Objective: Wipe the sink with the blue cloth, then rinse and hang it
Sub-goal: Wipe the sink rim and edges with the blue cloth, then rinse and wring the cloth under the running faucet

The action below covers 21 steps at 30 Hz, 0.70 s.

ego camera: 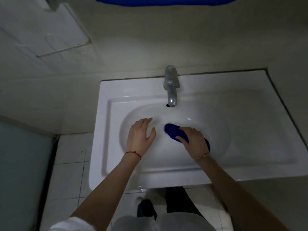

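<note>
- The sink (116,164) is white and glossy, rectangular with rounded corners, its oval basin sunk in the middle. It stands against the wall, with a chrome tap (171,87) mounted at its back edge, spout pointing over the basin.
- The blue cloth (173,131) is dark blue, bunched into a long roll. It lies inside the basin, right of centre, partly covered by the right hand (195,140), whose fingers curl over it.

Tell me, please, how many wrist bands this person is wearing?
2: a red string on the left hand's wrist, and a gold bracelet on the right hand's wrist.
</note>
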Motion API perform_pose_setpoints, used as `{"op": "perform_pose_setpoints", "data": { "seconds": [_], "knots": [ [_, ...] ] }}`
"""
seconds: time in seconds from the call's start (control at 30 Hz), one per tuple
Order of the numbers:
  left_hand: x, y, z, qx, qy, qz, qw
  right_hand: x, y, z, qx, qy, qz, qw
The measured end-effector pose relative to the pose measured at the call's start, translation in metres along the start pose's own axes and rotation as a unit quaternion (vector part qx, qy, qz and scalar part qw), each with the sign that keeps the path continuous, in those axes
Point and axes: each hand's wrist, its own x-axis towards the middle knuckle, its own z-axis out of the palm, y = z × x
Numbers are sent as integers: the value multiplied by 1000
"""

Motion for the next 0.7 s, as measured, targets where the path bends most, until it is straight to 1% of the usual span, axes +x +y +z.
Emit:
{"op": "perform_pose_setpoints", "data": {
  "seconds": [0.17,0.33,0.43,0.5,0.6,0.7],
  "knots": [
    [48,32,18,-13,34,-36,999,37,24,-1,21,1,-25,999],
    [101,69,18,-23,93,-17,995,64,40,1,26,-4,-47,999],
    [121,82,21,-25,108,-18,994,73,45,2,28,-4,-54,998],
    [127,88,24,-74,105,-61,990,75,46,2,26,-1,-59,998],
    [132,93,25,-175,95,-128,972,76,46,3,25,4,-63,998],
    [132,93,24,-215,89,-150,961,78,44,5,29,8,-67,997]
  ]
}}
